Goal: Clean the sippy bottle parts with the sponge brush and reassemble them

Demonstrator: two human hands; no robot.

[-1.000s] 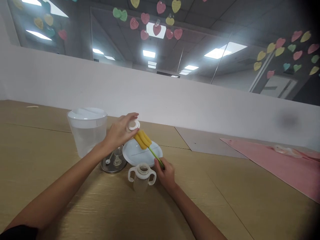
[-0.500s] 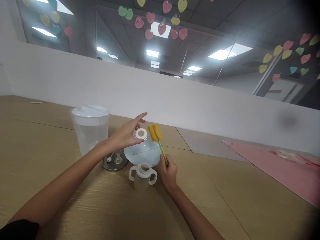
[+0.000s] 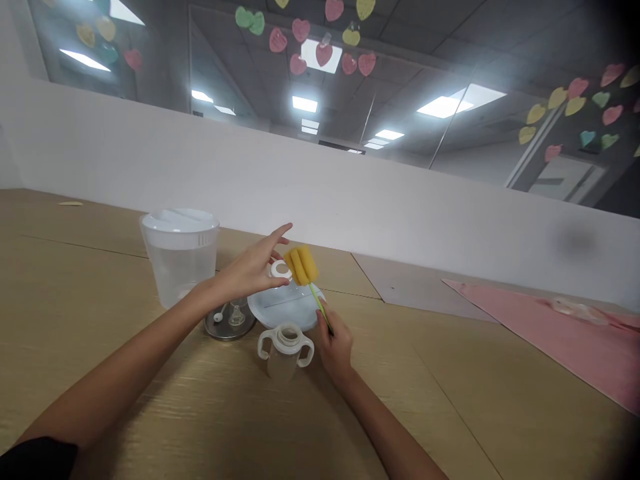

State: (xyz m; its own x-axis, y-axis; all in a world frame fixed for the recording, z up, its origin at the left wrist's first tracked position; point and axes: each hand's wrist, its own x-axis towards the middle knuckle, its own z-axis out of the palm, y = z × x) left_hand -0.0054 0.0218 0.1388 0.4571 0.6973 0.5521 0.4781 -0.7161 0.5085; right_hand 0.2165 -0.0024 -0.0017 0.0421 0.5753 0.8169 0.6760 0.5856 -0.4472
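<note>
A white ring-shaped cap is between the thumb and fingers of my left hand, held over a pale bowl. My right hand grips the green handle of a sponge brush, whose yellow head is raised beside the ring. Below the bowl, a clear bottle with two handles stands upright with its mouth open. Left of it, a round metal tray carries a clear nipple and a small white piece.
A large clear pitcher with a white lid stands at the left, behind my left forearm. A pink cloth lies at the right, with a transparent item on it. A white wall rises behind the table.
My right hand has brought the sponge head slightly left, closer to the white ring. My left hand has hardly moved, and the bottle stands where it was.
</note>
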